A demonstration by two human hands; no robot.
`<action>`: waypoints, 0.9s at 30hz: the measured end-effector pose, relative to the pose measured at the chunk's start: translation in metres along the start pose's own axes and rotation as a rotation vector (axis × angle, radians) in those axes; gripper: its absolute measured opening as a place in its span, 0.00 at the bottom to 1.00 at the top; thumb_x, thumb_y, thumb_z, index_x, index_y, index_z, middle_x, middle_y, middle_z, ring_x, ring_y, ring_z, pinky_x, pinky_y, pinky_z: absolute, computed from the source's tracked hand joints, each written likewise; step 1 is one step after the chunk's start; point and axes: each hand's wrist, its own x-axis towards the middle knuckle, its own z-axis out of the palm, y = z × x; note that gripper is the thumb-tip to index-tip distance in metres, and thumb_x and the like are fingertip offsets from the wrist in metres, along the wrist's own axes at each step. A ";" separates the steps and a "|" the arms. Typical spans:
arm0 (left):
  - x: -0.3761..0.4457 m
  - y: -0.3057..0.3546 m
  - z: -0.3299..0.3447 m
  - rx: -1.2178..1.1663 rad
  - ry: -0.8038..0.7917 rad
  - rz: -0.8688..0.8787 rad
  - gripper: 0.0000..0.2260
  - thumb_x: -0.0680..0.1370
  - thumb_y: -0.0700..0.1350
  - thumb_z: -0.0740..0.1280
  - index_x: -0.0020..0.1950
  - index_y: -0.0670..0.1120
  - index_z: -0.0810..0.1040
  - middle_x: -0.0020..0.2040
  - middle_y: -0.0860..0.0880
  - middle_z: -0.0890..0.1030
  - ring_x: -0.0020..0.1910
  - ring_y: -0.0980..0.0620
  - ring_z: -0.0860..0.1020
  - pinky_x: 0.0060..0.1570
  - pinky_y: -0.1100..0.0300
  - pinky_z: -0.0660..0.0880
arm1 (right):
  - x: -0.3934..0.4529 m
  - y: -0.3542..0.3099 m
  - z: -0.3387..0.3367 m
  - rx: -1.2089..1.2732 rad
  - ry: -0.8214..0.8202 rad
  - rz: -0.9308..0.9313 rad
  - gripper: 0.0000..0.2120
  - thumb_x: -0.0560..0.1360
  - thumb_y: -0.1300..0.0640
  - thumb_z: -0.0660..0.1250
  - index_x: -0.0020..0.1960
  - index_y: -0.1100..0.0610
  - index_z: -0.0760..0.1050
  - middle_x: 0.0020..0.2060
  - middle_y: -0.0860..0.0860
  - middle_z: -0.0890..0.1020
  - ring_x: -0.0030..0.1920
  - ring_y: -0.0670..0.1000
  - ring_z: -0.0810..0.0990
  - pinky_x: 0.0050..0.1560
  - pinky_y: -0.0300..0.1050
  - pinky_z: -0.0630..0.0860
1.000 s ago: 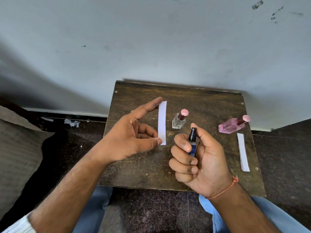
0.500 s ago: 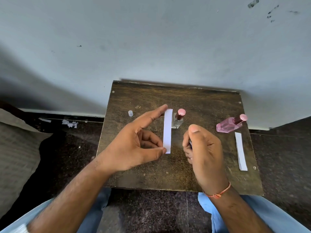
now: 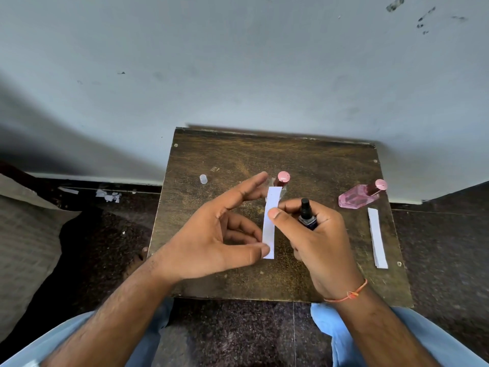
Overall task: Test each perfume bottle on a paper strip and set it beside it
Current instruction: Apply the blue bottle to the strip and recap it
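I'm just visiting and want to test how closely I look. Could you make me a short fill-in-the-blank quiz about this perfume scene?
1. The left hand pinches a white paper ____ between thumb and fingers.
2. The right hand grips a small dark bottle whose spray top is ____ in colour.
3. The pink bottle near the table's right edge lies on its ____.
4. Near that pink bottle lies a second paper strip, flat on the ____.

Missing words: strip; black; side; table
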 end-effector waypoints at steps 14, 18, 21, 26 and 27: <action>0.008 -0.005 -0.001 -0.037 0.167 -0.194 0.08 0.74 0.45 0.78 0.49 0.41 0.90 0.42 0.39 0.89 0.38 0.48 0.86 0.40 0.60 0.86 | -0.003 -0.010 0.007 -0.005 -0.077 0.110 0.19 0.78 0.35 0.72 0.42 0.51 0.83 0.26 0.42 0.71 0.27 0.42 0.67 0.27 0.35 0.63; 0.008 -0.005 0.000 -0.012 0.138 -0.211 0.10 0.76 0.48 0.77 0.49 0.42 0.90 0.43 0.39 0.90 0.40 0.45 0.88 0.41 0.59 0.86 | -0.001 -0.007 0.004 -0.111 -0.022 0.072 0.29 0.77 0.26 0.56 0.46 0.49 0.81 0.26 0.45 0.69 0.26 0.44 0.66 0.29 0.42 0.63; 0.007 -0.004 0.003 0.001 0.101 -0.216 0.10 0.77 0.48 0.76 0.49 0.41 0.90 0.43 0.40 0.90 0.41 0.45 0.88 0.41 0.59 0.86 | -0.005 -0.009 0.005 -0.230 0.058 -0.101 0.20 0.80 0.32 0.58 0.50 0.44 0.82 0.27 0.43 0.72 0.30 0.45 0.70 0.32 0.50 0.68; 0.007 -0.002 0.007 0.013 0.053 -0.203 0.10 0.78 0.48 0.75 0.51 0.41 0.90 0.42 0.41 0.90 0.41 0.47 0.88 0.43 0.57 0.86 | -0.008 -0.009 0.006 -0.342 0.148 -0.238 0.16 0.80 0.40 0.63 0.61 0.47 0.82 0.26 0.43 0.71 0.26 0.44 0.69 0.30 0.38 0.67; 0.007 -0.002 0.007 0.012 0.047 -0.201 0.09 0.78 0.47 0.75 0.50 0.42 0.90 0.42 0.41 0.90 0.40 0.48 0.88 0.43 0.58 0.86 | -0.009 -0.010 0.006 -0.357 0.153 -0.253 0.17 0.80 0.41 0.63 0.62 0.47 0.82 0.26 0.43 0.70 0.25 0.44 0.69 0.29 0.37 0.66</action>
